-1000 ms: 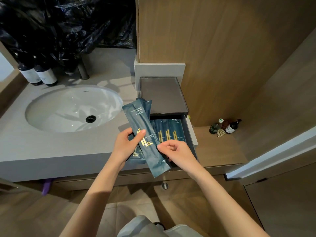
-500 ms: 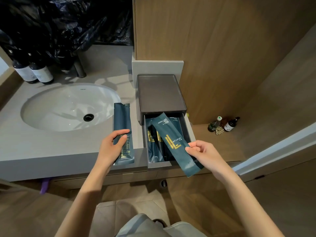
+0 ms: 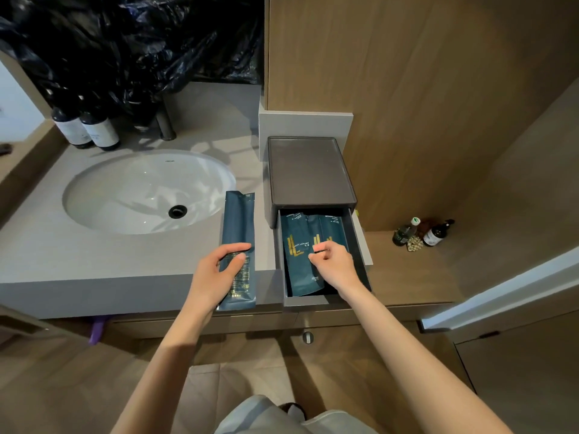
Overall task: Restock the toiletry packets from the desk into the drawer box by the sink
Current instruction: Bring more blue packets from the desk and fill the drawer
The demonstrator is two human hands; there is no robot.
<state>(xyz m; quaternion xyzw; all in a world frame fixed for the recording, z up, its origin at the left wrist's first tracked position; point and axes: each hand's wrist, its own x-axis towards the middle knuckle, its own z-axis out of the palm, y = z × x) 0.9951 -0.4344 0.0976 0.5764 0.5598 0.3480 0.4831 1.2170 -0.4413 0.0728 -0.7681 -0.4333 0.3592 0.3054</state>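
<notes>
- The grey vanity counter (image 3: 47,255) carries everything, with the white sink basin (image 3: 94,183) sunk into its left half.
- The dark drawer box (image 3: 308,170) stands just right of the basin against the wood panel. Its drawer (image 3: 360,245) is pulled open toward the person.
- The stacked packets (image 3: 300,245), teal with gold print, lie lengthwise inside. Half a second ago one of them was slanted across the drawer's rim in the right hand. It is now down among the others, so that packet looks restocked.
- The spare packet (image 3: 238,220) lies on the counter between basin and box, and has barely shifted.
- The left hand (image 3: 216,274) holds its near half, thumb and fingers curled round it. It is probably next to go in.
- The right hand (image 3: 332,264) is in the drawer, fingers bunched, tips nipping the stacked packets.
</notes>
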